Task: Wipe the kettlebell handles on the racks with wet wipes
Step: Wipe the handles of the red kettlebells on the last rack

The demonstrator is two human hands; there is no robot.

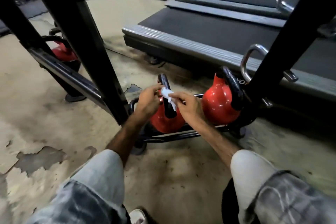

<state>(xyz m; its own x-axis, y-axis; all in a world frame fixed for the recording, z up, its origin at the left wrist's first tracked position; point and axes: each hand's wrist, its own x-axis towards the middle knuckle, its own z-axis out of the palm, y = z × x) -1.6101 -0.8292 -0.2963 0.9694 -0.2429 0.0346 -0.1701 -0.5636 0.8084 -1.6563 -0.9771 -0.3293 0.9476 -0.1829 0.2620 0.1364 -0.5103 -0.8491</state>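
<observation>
Two red kettlebells with black handles sit on a low black rack (181, 135). The nearer kettlebell (163, 123) stands in the middle, and its handle (164, 82) rises between my hands. A crumpled white wet wipe (168, 94) lies against that handle. My right hand (189, 105) pinches the wipe from the right. My left hand (149, 100) is just left of the handle, its fingertips pinching the wipe's upper edge. The second kettlebell (220, 103) sits further right, its handle (234, 85) leaning against a black rack post.
A third red kettlebell (63, 52) sits on a rack at far left behind black frame legs (98, 60). A treadmill deck (218, 32) runs along the back right. Metal hooks (249, 62) stick out near the right post. My knees fill the foreground over worn concrete floor (45, 114).
</observation>
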